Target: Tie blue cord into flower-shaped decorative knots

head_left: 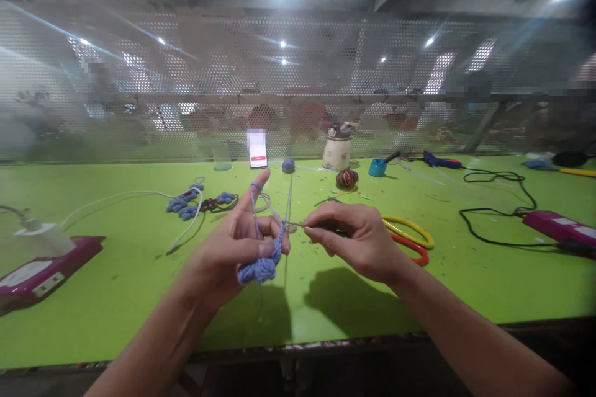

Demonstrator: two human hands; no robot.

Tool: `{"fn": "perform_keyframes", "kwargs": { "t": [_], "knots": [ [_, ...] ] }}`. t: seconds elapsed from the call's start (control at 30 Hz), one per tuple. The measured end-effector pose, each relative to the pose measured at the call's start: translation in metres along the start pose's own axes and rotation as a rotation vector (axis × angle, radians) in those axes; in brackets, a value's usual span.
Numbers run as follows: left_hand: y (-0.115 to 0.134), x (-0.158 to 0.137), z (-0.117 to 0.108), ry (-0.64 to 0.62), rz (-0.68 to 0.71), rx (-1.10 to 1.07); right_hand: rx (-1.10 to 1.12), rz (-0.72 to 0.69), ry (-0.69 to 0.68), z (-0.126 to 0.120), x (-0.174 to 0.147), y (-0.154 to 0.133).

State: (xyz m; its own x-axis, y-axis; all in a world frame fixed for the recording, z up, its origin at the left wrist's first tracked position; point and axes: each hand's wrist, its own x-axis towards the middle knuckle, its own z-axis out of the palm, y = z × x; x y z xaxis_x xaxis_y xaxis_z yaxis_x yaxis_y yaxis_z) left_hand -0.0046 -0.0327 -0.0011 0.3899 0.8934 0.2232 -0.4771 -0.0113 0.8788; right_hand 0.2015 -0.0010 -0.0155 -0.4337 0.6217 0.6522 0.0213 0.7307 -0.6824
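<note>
My left hand [233, 245] pinches a small blue-purple crochet piece [258, 270] between thumb and fingers. Its index finger points up with a strand of the same yarn looped round it. My right hand [354, 236] grips a thin crochet hook [295, 224], whose tip meets the top of the crocheted chain beside my left fingers. A taut strand runs back from there to a blue-purple yarn ball [288, 165]. Several finished-looking blue crochet pieces [186, 201] lie to the left of my left hand.
Scissors with yellow and red handles [414, 239] lie beside my right wrist. Behind stand a phone [257, 149], a cream bottle [336, 150], a multicoloured yarn ball [347, 179] and a blue pot [377, 167]. Power strips [51, 273] with cables sit at both sides of the green table [372, 335].
</note>
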Motion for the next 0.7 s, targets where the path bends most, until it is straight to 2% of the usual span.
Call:
{"fn": "perform_keyframes", "kwargs": {
  "t": [0.23, 0.47, 0.57, 0.7],
  "knots": [
    [0.0038, -0.003, 0.0012, -0.022, -0.029, -0.081, -0.088, -0.148, -0.014, -0.0045, 0.0017, -0.0024],
    [0.0056, -0.0024, -0.0007, -0.026, -0.011, -0.112, -0.106, -0.19, -0.012, -0.0058, 0.0013, -0.0024],
    [0.0047, -0.0008, -0.0036, 0.004, 0.001, -0.104, -0.059, -0.143, -0.015, -0.0055, 0.0007, -0.0041],
    [-0.0033, 0.0027, -0.0075, 0.024, -0.032, 0.01, 0.155, 0.087, -0.049, -0.0025, -0.0002, -0.0026]
  ]
}}
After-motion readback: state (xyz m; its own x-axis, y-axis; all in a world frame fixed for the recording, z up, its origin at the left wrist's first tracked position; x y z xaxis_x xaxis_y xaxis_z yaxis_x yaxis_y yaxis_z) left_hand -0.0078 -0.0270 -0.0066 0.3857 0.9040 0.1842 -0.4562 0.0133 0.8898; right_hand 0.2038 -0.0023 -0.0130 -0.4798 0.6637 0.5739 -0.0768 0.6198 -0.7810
